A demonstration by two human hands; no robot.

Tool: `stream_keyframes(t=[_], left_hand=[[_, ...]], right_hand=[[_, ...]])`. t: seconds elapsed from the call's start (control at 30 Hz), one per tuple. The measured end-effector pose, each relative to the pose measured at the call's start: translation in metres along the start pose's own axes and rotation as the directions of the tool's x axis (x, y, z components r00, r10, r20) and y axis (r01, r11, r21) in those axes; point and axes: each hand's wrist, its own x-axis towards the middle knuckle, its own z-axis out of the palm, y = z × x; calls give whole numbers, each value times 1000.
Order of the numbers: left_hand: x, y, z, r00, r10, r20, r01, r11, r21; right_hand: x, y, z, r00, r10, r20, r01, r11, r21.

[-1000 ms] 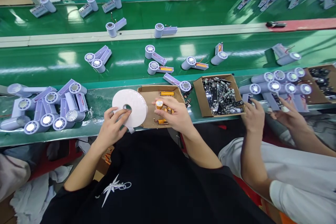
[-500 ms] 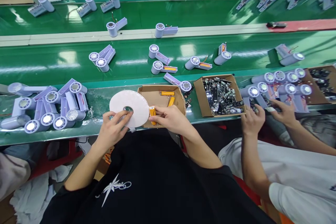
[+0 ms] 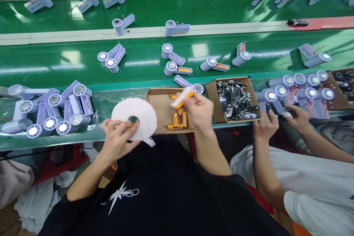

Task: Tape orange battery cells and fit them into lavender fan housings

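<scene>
In the head view, my left hand (image 3: 118, 137) grips a wide white roll of tape (image 3: 145, 112) by its centre hole, with a loose tape end sticking out at the lower right. Held up in the fingers of my right hand (image 3: 202, 112) is an orange cylindrical battery (image 3: 181, 98) with a white strip along it. Below it stands a shallow cardboard box (image 3: 159, 99), where several more orange batteries (image 3: 175, 121) lie. A lilac fan-like housing (image 3: 197, 88) rests just behind the box.
Clustered lilac housings (image 3: 52, 121) occupy the bench at left. A carton of small circuit boards (image 3: 235, 99) stands to the right. Beyond it, a co-worker's hands (image 3: 265, 127) handle parts. More housings sit on the green conveyor (image 3: 138, 75) in front.
My right hand has moved from beside the roll to the right and up over the box, carrying the battery, which now shows a white strip. The roll's loose end hangs lower right.
</scene>
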Motion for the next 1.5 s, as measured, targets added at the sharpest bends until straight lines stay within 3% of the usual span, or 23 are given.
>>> stream_keyframes(t=[0.07,0.13,0.23,0.3,0.4,0.57,0.73,0.83,0.9,1.03,1.1,1.2,1.37,1.5], left_hand=[[-11,-19,-1,997,-75,31,74,997,31],[-24,-42,4,973,-232,-2,232,970,79],[-41,-75,18,867,-489,-98,499,858,123],[-48,-89,25,819,-572,-48,573,808,139],[-48,-96,28,811,-580,72,564,809,164],[-32,-85,17,844,-536,30,525,835,166],[-31,-75,-9,863,-503,45,482,848,221],[-36,-74,-28,859,-509,-61,507,827,245],[-37,-74,-34,861,-492,-126,508,835,210],[-36,-73,-17,884,-467,-27,466,874,137],[-36,-72,0,871,-490,31,481,865,142],[-35,-70,17,851,-525,27,514,842,164],[-21,-69,14,843,-536,-40,536,833,135],[-4,-66,8,845,-535,7,528,835,158]], right_hand=[[9,-7,-12,989,-90,-119,94,995,35],[9,-7,-20,989,-88,-120,93,995,32],[-5,5,-23,998,-45,-44,46,998,31],[-14,13,-25,1000,-3,-11,4,998,65],[-20,16,-29,995,87,46,-93,985,144],[-18,12,-35,980,137,148,-158,977,140],[-20,18,-41,999,34,39,-35,999,35],[-24,25,-49,999,-49,0,49,996,-72],[-26,30,-52,999,-43,24,46,989,-143],[-27,38,-46,996,60,73,-44,979,-198],[-27,39,-42,995,64,75,-50,985,-166],[-30,37,-41,998,31,63,-25,994,-104],[-39,37,-45,1000,30,9,-29,997,-70],[-43,43,-40,997,46,-55,-49,998,-48]])
